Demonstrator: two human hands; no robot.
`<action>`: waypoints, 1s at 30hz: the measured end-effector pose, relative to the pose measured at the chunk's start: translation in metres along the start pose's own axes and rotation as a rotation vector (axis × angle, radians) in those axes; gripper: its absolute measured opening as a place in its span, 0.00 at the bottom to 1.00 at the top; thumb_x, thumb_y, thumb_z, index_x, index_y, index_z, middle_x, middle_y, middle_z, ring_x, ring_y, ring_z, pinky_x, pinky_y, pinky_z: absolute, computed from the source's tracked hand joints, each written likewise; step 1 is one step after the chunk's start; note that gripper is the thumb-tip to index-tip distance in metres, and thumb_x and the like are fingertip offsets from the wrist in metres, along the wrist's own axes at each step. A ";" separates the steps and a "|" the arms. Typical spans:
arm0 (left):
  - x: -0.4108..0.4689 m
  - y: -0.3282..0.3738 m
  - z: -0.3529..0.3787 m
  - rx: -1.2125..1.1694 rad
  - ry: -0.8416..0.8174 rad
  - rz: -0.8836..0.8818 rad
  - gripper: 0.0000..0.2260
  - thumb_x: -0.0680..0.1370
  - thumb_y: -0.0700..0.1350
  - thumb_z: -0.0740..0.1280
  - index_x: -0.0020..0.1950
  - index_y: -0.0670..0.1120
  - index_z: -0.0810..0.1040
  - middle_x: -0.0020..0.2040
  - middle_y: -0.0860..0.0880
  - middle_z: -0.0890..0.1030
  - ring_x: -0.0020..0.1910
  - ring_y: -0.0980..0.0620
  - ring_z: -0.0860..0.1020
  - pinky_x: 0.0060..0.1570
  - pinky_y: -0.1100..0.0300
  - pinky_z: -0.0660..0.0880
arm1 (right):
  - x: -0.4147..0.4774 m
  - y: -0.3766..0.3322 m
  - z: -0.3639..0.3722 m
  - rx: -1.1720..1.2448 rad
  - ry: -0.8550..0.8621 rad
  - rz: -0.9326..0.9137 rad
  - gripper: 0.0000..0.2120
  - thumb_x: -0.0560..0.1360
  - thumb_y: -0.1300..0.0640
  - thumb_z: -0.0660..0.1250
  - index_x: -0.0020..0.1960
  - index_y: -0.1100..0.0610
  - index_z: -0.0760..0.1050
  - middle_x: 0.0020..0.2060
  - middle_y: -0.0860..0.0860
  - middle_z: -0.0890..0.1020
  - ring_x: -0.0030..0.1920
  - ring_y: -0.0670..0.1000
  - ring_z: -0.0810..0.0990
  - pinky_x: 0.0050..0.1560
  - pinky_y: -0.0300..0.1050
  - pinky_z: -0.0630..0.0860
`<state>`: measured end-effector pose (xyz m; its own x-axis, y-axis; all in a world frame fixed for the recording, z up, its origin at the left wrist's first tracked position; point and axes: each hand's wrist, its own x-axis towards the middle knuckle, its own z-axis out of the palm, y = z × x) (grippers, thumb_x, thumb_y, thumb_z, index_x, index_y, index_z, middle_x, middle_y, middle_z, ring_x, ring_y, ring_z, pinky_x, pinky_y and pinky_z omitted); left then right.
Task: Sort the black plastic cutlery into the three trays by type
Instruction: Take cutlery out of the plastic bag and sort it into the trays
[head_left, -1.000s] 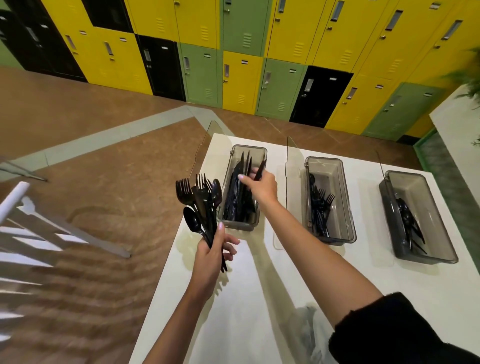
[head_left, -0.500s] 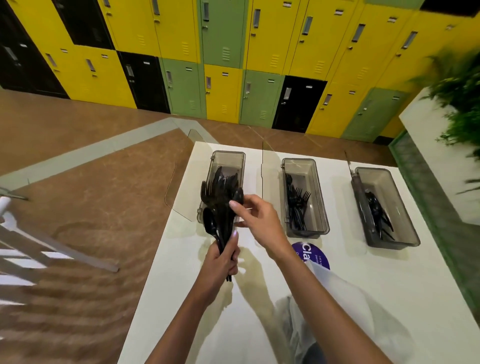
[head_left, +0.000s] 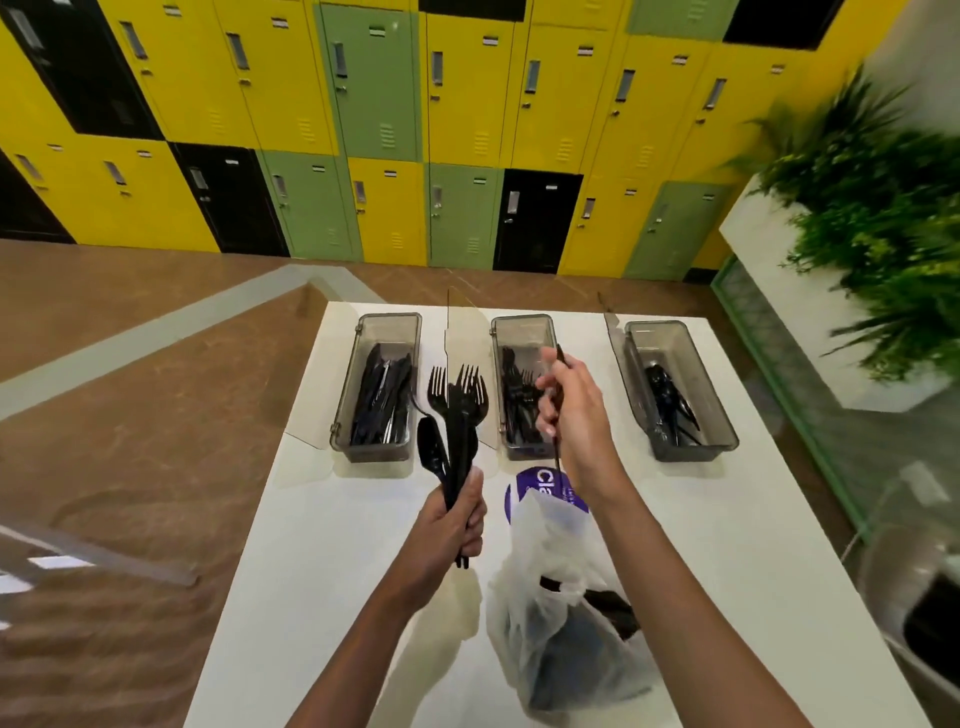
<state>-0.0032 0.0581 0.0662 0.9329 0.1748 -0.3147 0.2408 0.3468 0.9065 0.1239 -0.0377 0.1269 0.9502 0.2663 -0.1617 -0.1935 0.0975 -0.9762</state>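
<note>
Three smoky clear trays stand in a row at the table's far end. The left tray (head_left: 383, 327) holds knives, the middle tray (head_left: 522, 328) forks, the right tray (head_left: 658, 335) spoons. My left hand (head_left: 454, 519) grips a bundle of black cutlery (head_left: 457, 415) by the handles, forks and a spoon fanning upward between the left and middle trays. My right hand (head_left: 569, 410) pinches a single thin black piece (head_left: 557, 457), seen edge-on, in front of the middle tray; its type is unclear.
A clear plastic bag (head_left: 561, 613) with a purple label and dark contents lies on the white table (head_left: 322, 545) near me. A planter with green plants (head_left: 872, 208) stands to the right. Lockers line the far wall. A chair is at lower right.
My right hand drew one piece out of the bundle and moved right, toward the middle tray. My left hand stayed with the bundle. The view shifted right.
</note>
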 end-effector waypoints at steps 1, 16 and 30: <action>0.001 -0.001 0.003 0.018 0.005 -0.007 0.16 0.78 0.54 0.60 0.36 0.47 0.62 0.29 0.52 0.60 0.26 0.57 0.57 0.27 0.63 0.55 | -0.002 -0.003 -0.005 -0.076 -0.036 -0.033 0.10 0.81 0.54 0.58 0.58 0.54 0.75 0.36 0.48 0.71 0.26 0.41 0.66 0.25 0.32 0.63; 0.019 -0.010 0.066 0.412 -0.072 -0.061 0.13 0.80 0.56 0.60 0.41 0.49 0.66 0.31 0.55 0.65 0.26 0.59 0.63 0.28 0.65 0.62 | 0.000 -0.006 -0.067 -0.978 -0.376 -0.385 0.06 0.71 0.49 0.72 0.47 0.45 0.78 0.43 0.41 0.84 0.46 0.46 0.81 0.50 0.52 0.78; 0.047 0.002 0.088 0.353 -0.179 -0.039 0.13 0.80 0.54 0.60 0.40 0.48 0.66 0.28 0.55 0.62 0.27 0.58 0.60 0.27 0.66 0.60 | 0.050 -0.095 -0.109 -0.719 -0.419 -0.495 0.05 0.74 0.60 0.70 0.48 0.60 0.77 0.48 0.53 0.78 0.41 0.36 0.73 0.44 0.28 0.70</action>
<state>0.0651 -0.0143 0.0780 0.9456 -0.0062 -0.3251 0.3252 0.0066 0.9456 0.2168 -0.1384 0.1953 0.6931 0.6864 0.2201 0.5329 -0.2823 -0.7977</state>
